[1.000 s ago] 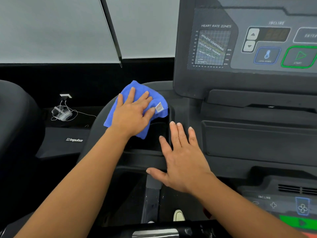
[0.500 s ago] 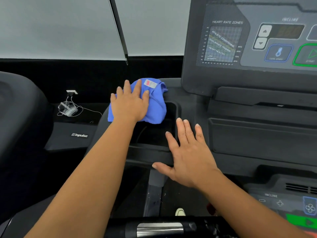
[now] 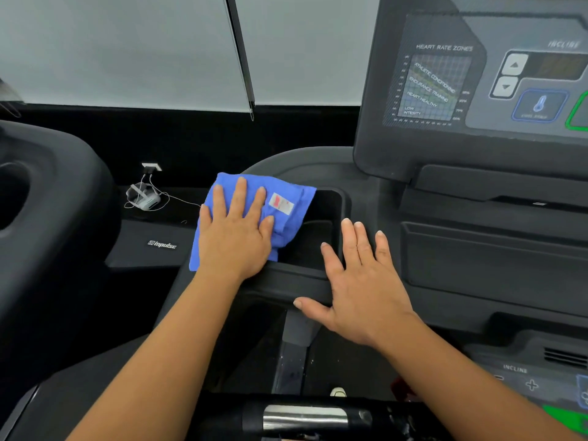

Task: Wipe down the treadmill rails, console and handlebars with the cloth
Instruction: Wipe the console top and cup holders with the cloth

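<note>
Two hands are on the treadmill, both flat. Left fingers (image 3: 240, 198) are straight and spread, pressing down on the cloth (image 3: 286, 227); nothing is curled and there is no pinch. Left hand (image 3: 234, 241) covers the cloth's left half, palm down. Cloth is blue and rumpled, with a white-and-pink tag (image 3: 281, 203) facing up. We see it on the grey ledge just left of the pocket (image 3: 324, 211), its right edge hanging over the pocket's left rim.

Right fingers (image 3: 350, 240) are straight too and close together, tips lying on the pocket's right rim. The thumb stretches left along the bar at the pocket's near edge. Right hand (image 3: 359, 291) holds nothing, palm down, just near-right of the pocket. We cannot tell how hard either hand presses. Both forearms are bare and come in from the bottom edge.

Outward from the pocket:
- Console (image 3: 445, 154) stands up and right of it, with a HEART RATE ZONES chart (image 3: 429, 90), arrow keys and an INCLINE label.
- A shelf and a long tray sit right of the pocket.
- Lower panel (image 3: 521, 377), with a second INCLINE label and a plus key, is well below-right of the pocket.
- Handlebar (image 3: 305, 418) with a metal patch lies well below the pocket.
- White charger (image 3: 143, 198) with loose cable lies left of the pocket.
- Impulse logo (image 3: 162, 245) is also left of the pocket, nearer us.
</note>
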